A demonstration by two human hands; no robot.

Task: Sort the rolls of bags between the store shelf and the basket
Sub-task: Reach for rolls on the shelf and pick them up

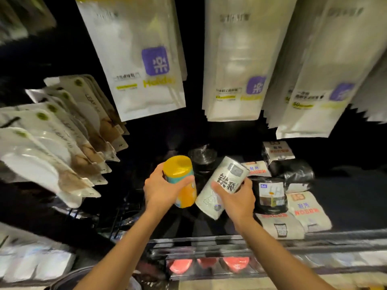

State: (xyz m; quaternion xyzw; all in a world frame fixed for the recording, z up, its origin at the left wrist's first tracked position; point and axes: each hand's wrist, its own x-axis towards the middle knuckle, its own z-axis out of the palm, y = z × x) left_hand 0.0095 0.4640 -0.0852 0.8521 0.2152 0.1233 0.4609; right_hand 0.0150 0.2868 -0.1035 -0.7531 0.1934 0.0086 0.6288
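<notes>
Left hand (pixel 162 190) is closed around the yellow roll (pixel 181 181); right hand (pixel 236 198) is closed around the grey roll (pixel 222 186). Both rolls are held above the dark shelf (pixel 345 197). Further rolls (pixel 293 212) lie at right. Shelf depth is lost in darkness; hanging packets (pixel 144 59) are cut off at top.

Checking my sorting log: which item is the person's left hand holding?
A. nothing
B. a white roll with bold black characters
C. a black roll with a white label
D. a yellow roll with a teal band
D: the left hand wraps around the yellow roll with a teal band, while the right hand holds the white roll with bold black characters.
</notes>
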